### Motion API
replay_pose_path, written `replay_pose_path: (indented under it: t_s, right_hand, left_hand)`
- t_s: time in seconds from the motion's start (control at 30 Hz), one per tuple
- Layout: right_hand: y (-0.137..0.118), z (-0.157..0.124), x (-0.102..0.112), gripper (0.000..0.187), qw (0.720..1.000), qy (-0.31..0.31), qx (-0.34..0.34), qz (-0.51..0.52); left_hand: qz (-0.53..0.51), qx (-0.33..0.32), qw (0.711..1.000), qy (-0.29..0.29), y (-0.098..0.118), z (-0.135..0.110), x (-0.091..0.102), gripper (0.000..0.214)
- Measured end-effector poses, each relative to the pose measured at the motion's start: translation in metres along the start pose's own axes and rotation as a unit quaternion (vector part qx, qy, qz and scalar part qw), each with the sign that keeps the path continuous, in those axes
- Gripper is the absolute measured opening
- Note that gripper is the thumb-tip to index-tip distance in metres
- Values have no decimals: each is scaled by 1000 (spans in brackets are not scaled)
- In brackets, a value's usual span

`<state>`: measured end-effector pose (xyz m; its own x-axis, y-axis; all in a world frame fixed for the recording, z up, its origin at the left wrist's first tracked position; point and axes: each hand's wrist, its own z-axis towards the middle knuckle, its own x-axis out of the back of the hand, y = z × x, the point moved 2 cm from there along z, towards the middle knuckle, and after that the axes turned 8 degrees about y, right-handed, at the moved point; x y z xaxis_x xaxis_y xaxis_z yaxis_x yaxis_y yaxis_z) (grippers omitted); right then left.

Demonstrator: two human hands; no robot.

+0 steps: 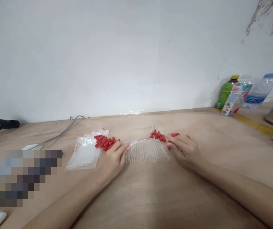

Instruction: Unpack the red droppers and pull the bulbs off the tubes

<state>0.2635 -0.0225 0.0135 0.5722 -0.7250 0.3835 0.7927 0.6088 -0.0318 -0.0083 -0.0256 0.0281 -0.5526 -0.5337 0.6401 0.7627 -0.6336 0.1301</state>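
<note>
A row of clear dropper tubes [148,151] lies side by side on the table between my hands. My left hand [115,156] is at the row's left end, its thumb and fingers closed on a clear tube pointing right. Just behind it is a heap of red rubber bulbs [100,141], partly on clear plastic bags [85,156]. My right hand [184,149] is right of the row, its fingertips pinched around a red rubber bulb [169,147], mostly covered by the fingers. Behind the row lie several droppers with red bulbs [158,135] fitted, tubes pointing away.
One loose red piece [175,134] lies beyond my right hand. Drink bottles, including a green bottle [226,93] and a blue-capped bottle [258,92], stand at the back right by the wall. A grey cable [55,136] crosses the left side. A blurred-out patch [24,175] covers the near left.
</note>
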Motion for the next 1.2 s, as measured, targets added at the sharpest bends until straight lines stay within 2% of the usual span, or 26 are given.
replay_pose_path:
  t_s: [0.1,0.23,0.4,0.47,0.63,0.73,0.83,0.93,1.2]
  right_hand:
    - [25,2,-10,32,994,-24,-103,-31]
    - [46,-1,-13,38,982,-46,-180,-42]
    - [60,-5,-11,28,950,7,-311,18]
    - [62,-5,-12,22,947,8,-318,42]
    - [65,-4,-12,19,959,31,-275,55]
    - [69,-8,-14,22,952,26,-298,56]
    - [72,-10,-14,22,948,7,-314,48]
    - [73,-11,-13,18,954,-19,-300,18]
    - [81,-13,-17,22,939,-93,-328,-45]
  left_hand:
    - [53,62,996,-26,-18,6,-2,29]
    - [69,42,996,-26,-26,6,-7,34]
    - [54,17,998,8,-24,4,-12,27]
    - [49,9,999,-2,-23,5,-13,21]
    - [37,-15,999,-24,-16,5,-14,19]
    - [38,-14,999,-35,-6,3,-12,19]
    - [34,-25,998,-43,3,2,-8,21]
    - [24,-53,997,-55,6,2,-6,28]
    - [33,-50,987,-152,-7,-2,-9,44]
